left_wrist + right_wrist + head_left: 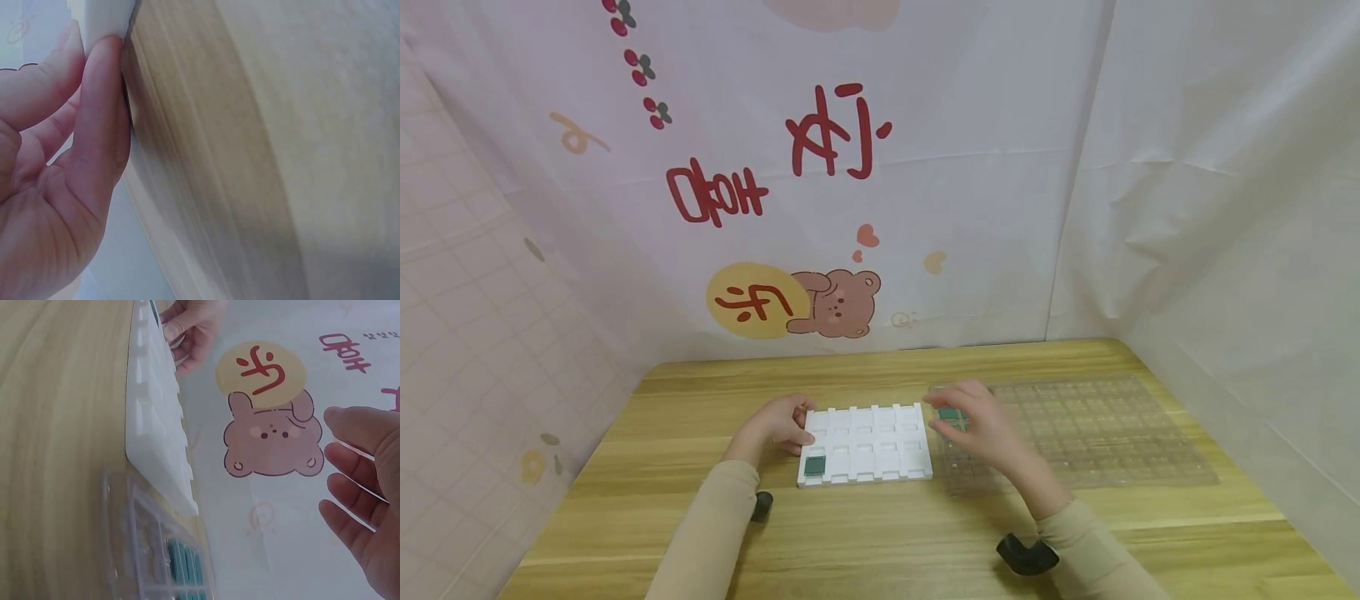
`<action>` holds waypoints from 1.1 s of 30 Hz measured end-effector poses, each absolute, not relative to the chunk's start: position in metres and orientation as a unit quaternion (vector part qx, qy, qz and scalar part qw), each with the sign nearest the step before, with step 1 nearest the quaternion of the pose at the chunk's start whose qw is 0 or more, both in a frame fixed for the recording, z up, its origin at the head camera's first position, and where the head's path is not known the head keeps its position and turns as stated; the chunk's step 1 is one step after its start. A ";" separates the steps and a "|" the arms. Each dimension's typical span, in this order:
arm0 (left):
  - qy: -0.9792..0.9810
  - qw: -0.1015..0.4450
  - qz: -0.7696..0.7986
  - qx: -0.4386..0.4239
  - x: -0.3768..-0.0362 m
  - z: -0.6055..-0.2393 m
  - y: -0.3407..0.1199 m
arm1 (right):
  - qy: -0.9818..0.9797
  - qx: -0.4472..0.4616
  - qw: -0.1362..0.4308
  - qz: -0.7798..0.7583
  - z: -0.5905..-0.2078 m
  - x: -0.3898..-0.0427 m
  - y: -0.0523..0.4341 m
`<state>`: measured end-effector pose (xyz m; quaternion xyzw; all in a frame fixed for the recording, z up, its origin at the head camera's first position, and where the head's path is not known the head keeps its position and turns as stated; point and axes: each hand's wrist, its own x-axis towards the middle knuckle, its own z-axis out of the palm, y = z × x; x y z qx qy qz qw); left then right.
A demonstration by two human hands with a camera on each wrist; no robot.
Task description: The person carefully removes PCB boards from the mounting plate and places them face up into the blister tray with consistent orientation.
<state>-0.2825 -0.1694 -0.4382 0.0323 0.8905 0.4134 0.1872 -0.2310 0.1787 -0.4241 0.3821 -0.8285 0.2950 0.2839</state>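
Observation:
A white tray (856, 439) with two rows of square pockets lies on the table. One green chip-like square (815, 466) sits in its near left pocket. My left hand (781, 423) pinches the tray's left end between thumb and fingers; the left wrist view shows the thumb and a finger (100, 106) on the white edge. Above the left end of a clear compartment box (1090, 437) is my right hand (981, 425), fingers apart and nothing between them. Green pieces (953, 414) show in the box below it; the right wrist view shows several (186, 565) standing side by side.
The box stands just right of the tray on the wooden table (880, 542). White printed cloth (970, 200) hangs behind the table and along both sides. A black band (1028, 555) shows at the right wrist, another (762, 507) at the left.

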 end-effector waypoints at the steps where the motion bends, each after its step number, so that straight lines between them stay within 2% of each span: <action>1: 0.891 0.188 0.412 0.032 -0.283 -0.438 -0.169 | -0.829 0.382 0.282 0.296 -0.424 -0.231 0.176; 17: 0.893 0.187 0.407 0.044 -0.281 -0.436 -0.170 | -0.821 0.406 0.272 0.295 -0.432 -0.229 0.136; 33: 0.894 0.183 0.407 0.040 -0.280 -0.437 -0.170 | -0.850 0.406 0.202 0.268 -0.441 -0.225 0.095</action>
